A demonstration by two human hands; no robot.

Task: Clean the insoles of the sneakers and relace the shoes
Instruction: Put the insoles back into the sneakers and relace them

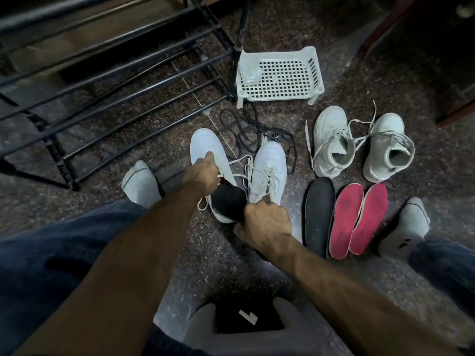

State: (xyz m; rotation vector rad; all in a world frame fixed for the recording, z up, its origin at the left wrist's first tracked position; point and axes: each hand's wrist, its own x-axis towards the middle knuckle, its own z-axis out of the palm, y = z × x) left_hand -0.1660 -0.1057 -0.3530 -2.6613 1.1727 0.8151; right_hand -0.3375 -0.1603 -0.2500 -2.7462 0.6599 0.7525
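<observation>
Two white low sneakers stand side by side on the floor in front of me. My left hand (201,173) grips the tongue and lace area of the left white sneaker (205,142). My right hand (264,224) is closed on a black insole (227,201) that sticks partly out of that sneaker's opening. The right white sneaker (270,165) stands beside it with loose laces. A second black insole (318,214) and two red insoles (359,219) lie flat to the right. A pair of grey high-top sneakers (359,147) with loose laces stands behind them.
A black metal shoe rack (115,80) fills the upper left. A white perforated plastic basket (280,75) stands at the back. Tangled black laces or cord (257,129) lie behind the white sneakers. My socked feet (140,183) flank the shoes, and a grey stool (246,332) is under me.
</observation>
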